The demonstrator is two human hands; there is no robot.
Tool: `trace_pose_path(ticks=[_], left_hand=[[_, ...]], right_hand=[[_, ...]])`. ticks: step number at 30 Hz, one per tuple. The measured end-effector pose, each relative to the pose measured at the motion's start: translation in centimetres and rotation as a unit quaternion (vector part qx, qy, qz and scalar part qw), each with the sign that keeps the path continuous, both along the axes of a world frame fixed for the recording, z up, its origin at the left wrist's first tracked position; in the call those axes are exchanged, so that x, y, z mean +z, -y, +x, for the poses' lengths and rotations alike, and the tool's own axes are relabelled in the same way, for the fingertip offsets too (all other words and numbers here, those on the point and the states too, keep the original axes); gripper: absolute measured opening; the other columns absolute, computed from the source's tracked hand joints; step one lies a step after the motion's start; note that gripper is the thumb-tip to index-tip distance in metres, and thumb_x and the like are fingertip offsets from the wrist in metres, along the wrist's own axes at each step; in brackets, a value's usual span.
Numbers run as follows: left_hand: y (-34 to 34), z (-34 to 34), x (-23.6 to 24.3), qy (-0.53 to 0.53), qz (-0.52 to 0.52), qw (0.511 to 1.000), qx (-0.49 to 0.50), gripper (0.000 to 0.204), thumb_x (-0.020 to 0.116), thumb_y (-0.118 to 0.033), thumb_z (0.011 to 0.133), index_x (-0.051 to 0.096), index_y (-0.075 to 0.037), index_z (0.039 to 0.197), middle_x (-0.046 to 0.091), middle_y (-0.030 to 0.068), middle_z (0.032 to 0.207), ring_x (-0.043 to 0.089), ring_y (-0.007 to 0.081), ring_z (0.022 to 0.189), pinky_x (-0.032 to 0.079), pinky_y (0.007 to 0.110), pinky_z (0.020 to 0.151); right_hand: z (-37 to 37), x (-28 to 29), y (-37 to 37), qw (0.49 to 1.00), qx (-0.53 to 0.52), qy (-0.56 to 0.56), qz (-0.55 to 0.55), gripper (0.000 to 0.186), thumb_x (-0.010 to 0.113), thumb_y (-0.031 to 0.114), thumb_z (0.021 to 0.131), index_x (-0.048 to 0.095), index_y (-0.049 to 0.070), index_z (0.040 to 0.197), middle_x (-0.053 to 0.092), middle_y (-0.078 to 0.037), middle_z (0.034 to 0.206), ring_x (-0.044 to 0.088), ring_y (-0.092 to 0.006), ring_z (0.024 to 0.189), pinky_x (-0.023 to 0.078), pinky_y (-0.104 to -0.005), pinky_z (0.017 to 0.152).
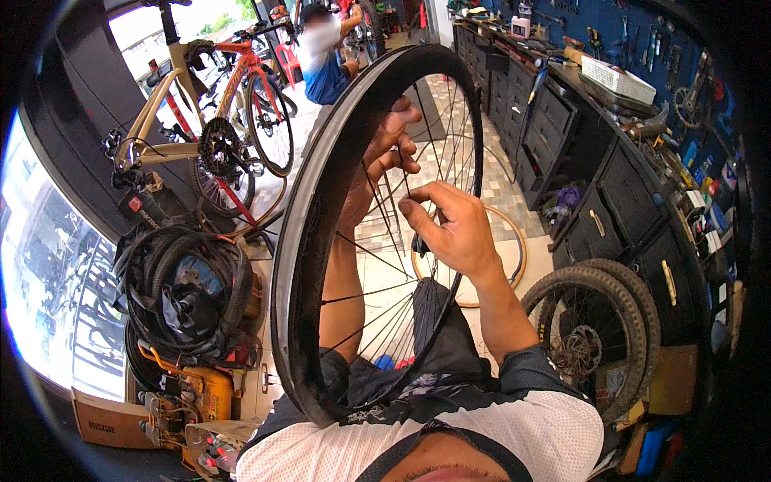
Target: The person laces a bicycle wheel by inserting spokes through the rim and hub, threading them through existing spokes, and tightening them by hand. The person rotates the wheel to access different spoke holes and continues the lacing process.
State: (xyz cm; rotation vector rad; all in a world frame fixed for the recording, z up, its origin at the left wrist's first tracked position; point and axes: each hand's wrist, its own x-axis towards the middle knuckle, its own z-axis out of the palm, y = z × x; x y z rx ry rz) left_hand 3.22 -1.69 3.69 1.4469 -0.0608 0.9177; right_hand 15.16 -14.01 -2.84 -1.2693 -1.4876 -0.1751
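Note:
A bicycle wheel (299,201) with a deep black rim and thin black spokes stands upright in front of me, its lower edge against my lap. My right hand (454,229) is closed on the near side of the spokes, thumb and forefinger pinching a spoke. My left arm passes behind the rim, and my left hand (389,140) is raised beside the spokes with its fingers bent but apart. The rim hides part of that palm. A dark hub (419,247) shows partly below my right hand.
Bicycles (217,149) stand at the left, above a heap of black tyres (181,281) and a yellow machine (210,392). Knobby-tyred wheels (594,321) lean at the right by dark drawers (590,225). A tan-edged hoop (522,257) lies on the floor. Another person (325,60) sits beyond.

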Motion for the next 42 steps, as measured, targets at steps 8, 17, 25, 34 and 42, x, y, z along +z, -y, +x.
trace_pose_path(ticks=[8, 17, 25, 34, 42], left_hand=[[-2.2, 1.2, -0.4, -0.012, 0.010, 0.999, 0.048, 0.041, 0.065, -0.041, 0.102, 0.069, -0.005, 0.123, 0.066, 0.0039, 0.120, 0.061, 0.0158, 0.104, 0.048, 0.035, 0.091], [-0.1, -1.3, -1.3, -0.006, -0.042, 0.998, 0.048, 0.039, 0.068, -0.027, 0.103, 0.063, 0.000, 0.131, 0.070, 0.0059, 0.108, 0.070, 0.0200, 0.091, 0.059, 0.036, 0.084], [-4.4, -3.0, -5.5, 0.088, -0.118, 0.968, 0.204, 0.033, 0.071, -0.023, 0.103, 0.070, 0.003, 0.124, 0.077, 0.0104, 0.098, 0.072, 0.0136, 0.076, 0.057, 0.025, 0.067], [-12.0, -6.3, -17.5, 0.061, -0.334, 0.932, 0.128, 0.025, 0.065, -0.017, 0.106, 0.060, 0.001, 0.123, 0.065, 0.0049, 0.094, 0.067, 0.0171, 0.084, 0.063, 0.039, 0.090], [-10.5, -3.2, -23.1, 0.064, -0.396, 0.915, 0.035, 0.022, 0.062, -0.012, 0.106, 0.058, 0.001, 0.123, 0.061, 0.0041, 0.090, 0.063, 0.0189, 0.087, 0.054, 0.044, 0.106]], right_hand=[[-1.7, -1.3, -0.8, 0.989, -0.129, 0.052, 0.044, 0.029, 0.067, 0.017, 0.102, 0.064, 0.009, 0.130, 0.073, -0.017, 0.079, 0.072, -0.0351, 0.061, 0.052, -0.0436, 0.053], [-1.1, -1.0, -2.1, 0.993, -0.089, 0.065, 0.036, 0.027, 0.074, 0.023, 0.097, 0.071, 0.009, 0.120, 0.075, -0.015, 0.085, 0.073, -0.0349, 0.067, 0.056, -0.0422, 0.057], [1.0, -1.7, 0.2, 0.981, -0.169, -0.035, 0.089, 0.028, 0.082, 0.019, 0.091, 0.067, 0.007, 0.111, 0.067, -0.010, 0.091, 0.068, -0.0246, 0.077, 0.055, -0.0359, 0.067], [3.6, -5.2, 3.8, 0.983, -0.176, -0.026, 0.045, 0.027, 0.083, 0.014, 0.085, 0.068, 0.010, 0.108, 0.067, -0.012, 0.109, 0.071, -0.0296, 0.087, 0.057, -0.0383, 0.070], [4.4, -5.1, 5.8, 0.975, -0.112, 0.124, -0.147, 0.034, 0.085, 0.043, 0.082, 0.073, 0.019, 0.103, 0.059, -0.013, 0.141, 0.075, -0.0360, 0.081, 0.059, -0.0437, 0.067]])
